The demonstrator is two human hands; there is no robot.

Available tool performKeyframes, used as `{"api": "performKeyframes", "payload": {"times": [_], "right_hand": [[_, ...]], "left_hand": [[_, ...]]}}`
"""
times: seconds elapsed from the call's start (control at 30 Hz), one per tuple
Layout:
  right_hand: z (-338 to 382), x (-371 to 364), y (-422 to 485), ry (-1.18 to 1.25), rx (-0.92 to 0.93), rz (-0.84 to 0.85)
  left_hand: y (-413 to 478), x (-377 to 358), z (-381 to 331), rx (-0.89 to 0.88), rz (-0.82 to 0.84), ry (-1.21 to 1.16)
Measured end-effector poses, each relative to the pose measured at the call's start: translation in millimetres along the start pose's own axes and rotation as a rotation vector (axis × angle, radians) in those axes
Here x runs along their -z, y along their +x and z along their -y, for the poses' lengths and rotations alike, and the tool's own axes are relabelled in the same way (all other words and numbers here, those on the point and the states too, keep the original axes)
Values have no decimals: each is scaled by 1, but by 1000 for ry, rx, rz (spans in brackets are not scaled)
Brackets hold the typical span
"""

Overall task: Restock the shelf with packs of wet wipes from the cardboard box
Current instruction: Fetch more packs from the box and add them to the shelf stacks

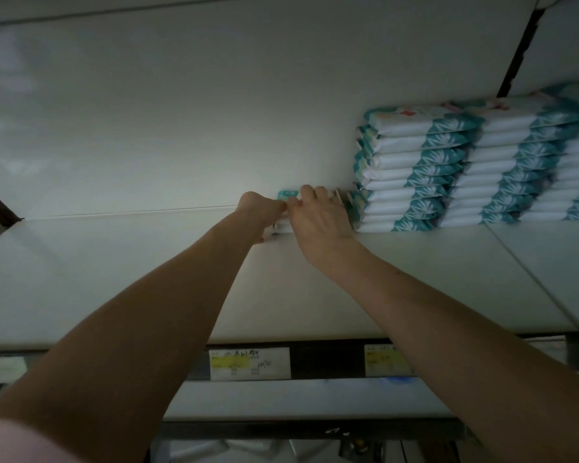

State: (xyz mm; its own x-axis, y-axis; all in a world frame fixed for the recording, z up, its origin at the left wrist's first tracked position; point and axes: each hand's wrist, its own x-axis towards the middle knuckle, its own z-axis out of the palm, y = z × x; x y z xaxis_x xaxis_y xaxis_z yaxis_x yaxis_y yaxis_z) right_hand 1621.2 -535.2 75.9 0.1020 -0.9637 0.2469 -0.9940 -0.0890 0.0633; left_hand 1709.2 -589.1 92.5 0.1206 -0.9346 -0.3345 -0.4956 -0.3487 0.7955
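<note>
Pack of wet wipes (288,194): located at the rear of the shelf (114,279), against the back panel (147,111), just left of the first stack (415,172) of matching white-and-teal packs. Only its teal top and a strip of its lower edge are visible between the hands; whether more than one pack is held cannot be determined.

Left hand (261,208): fingers curled, gripping the left end of the pack.

Right hand (318,215): fingers curled over the top of the pack, holding its right side, close to the first stack.

Second stack (508,162) and third stack (575,168): placed side by side to the right, touching.

Price labels (249,362): fixed to the front rail of the shelf.
</note>
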Motion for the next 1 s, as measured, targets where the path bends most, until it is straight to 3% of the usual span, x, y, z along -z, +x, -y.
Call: {"api": "performKeyframes", "payload": {"times": [0.2,0.4,0.57,1.0], "right_hand": [[9,10,-32,25,123,34],[0,22,-60,54,72,67],[-5,38,-91,66,-55,74],[14,67,-216,87,-547,217]], "left_hand": [[-21,9,10,62,-31,-102],[-60,11,22,36,36,-119],[-92,0,25,18,138,-106],[-195,-36,59,-178,624,33]]}}
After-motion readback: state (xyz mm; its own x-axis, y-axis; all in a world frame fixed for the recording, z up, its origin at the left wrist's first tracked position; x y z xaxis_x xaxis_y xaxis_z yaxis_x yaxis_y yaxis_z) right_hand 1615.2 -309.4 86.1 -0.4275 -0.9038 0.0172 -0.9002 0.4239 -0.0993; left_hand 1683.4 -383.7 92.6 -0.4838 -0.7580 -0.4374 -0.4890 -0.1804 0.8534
